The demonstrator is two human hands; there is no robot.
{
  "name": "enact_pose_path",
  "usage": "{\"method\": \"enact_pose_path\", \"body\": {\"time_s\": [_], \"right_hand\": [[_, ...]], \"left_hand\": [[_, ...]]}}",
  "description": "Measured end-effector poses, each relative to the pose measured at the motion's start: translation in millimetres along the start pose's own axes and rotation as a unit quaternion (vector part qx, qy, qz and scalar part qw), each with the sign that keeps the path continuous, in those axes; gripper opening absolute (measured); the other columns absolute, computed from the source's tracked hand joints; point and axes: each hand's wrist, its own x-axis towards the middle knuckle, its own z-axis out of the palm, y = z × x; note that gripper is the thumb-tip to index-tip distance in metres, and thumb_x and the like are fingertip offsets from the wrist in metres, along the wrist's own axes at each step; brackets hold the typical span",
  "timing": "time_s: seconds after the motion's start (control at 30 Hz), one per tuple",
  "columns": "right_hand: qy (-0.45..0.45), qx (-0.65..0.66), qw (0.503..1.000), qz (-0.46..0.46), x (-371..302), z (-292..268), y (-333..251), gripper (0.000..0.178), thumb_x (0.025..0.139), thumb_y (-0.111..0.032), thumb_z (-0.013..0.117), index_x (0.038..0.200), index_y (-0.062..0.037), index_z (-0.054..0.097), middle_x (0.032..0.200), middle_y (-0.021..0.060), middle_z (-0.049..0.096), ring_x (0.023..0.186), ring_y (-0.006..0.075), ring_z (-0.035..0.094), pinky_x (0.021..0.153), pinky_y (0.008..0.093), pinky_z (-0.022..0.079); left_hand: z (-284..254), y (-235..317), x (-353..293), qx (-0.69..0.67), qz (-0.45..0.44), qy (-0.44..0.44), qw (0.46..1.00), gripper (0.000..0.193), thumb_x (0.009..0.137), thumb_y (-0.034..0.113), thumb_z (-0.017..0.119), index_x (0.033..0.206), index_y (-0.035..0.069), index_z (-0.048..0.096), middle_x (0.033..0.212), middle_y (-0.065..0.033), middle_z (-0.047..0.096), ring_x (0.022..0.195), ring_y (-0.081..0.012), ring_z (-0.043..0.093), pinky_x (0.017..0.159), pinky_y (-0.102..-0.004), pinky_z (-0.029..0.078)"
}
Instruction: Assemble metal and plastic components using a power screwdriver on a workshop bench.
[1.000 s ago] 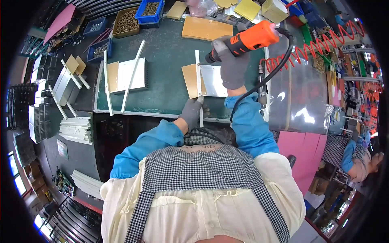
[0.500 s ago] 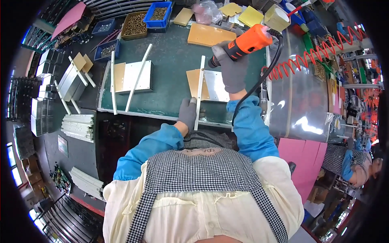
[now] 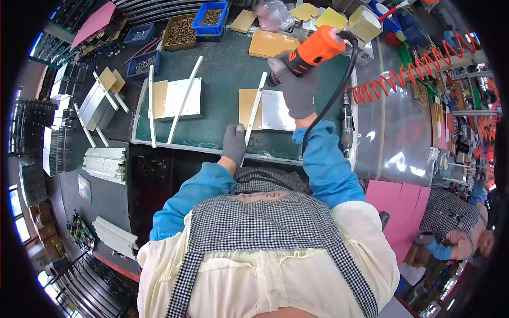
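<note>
My right hand, in a grey glove, grips an orange and black power screwdriver with a black cord. Its tip meets the far end of a white strip with holes. Lower down, my gloved left hand is closed at the strip's near part, its fingers partly hidden. The strip slants across a tan board beside a silver metal panel on the green work surface. To the left lies a similar silver panel with a tan board and two white strips.
Blue bins and a brown box of small fasteners stand at the back. Tan boards lie nearby. A red coiled hose hangs at the right, near another person. Stacked white strips sit at the left.
The strip's near end has swung left with my left hand. The tan board now lies squarer beside the panel. My right hand and the screwdriver have shifted slightly left and away.
</note>
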Motion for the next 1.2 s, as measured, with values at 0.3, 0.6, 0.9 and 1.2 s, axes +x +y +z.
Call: {"method": "enact_pose_path", "body": {"time_s": [0.3,0.6,0.9,1.2], "right_hand": [[-0.051,-0.052,0.997,0.031,13.8,11.2,-7.2,0.02,0.078,-0.012,0.078,0.086,-0.0049,0.061,0.07,0.0004,0.06,0.06,0.0091,0.056,0.056,0.0261,0.048],[-0.124,-0.088,0.987,0.041,22.3,14.7,9.8,0.047,0.075,-0.026,0.083,0.107,-0.0075,0.054,0.082,-0.0002,0.061,0.074,0.0125,0.061,0.071,0.0311,0.051],[-0.014,0.093,0.995,-0.012,20.7,-9.4,-54.7,0.021,0.078,-0.011,0.076,0.091,-0.0043,0.061,0.076,0.0012,0.061,0.065,0.0116,0.059,0.062,0.0279,0.05],[0.062,0.187,0.979,0.047,-18.7,-24.1,-56.2,0.07,0.08,0.0,0.066,0.139,0.0061,0.03,0.087,0.0105,0.062,0.077,0.0229,0.067,0.074,0.0382,0.056]], "left_hand": [[-8.5,1.4,2.7,0.003,-0.039,-0.014,0.999,0.036,0.1,0.032,0.05,0.111,-0.001,0.059,0.1,-0.0222,0.065,0.095,-0.0354,0.061,0.086,-0.0429,0.047],[-12.4,54.5,-26.8,-0.044,-0.089,-0.066,0.993,0.032,0.102,0.033,0.048,0.114,0.003,0.052,0.083,-0.0098,0.062,0.065,-0.0172,0.061,0.056,-0.0316,0.052],[-55.4,47.5,-18.5,0.165,0.247,-0.308,0.904,0.038,0.094,0.025,0.064,0.122,-0.001,0.058,0.102,-0.0125,0.065,0.091,-0.0241,0.065,0.077,-0.0344,0.055],[-58.1,43.9,-53.2,-0.195,-0.195,-0.196,0.941,0.028,0.098,0.018,0.058,0.116,-0.003,0.063,0.101,-0.017,0.069,0.085,-0.0281,0.068,0.072,-0.0362,0.058]]}}
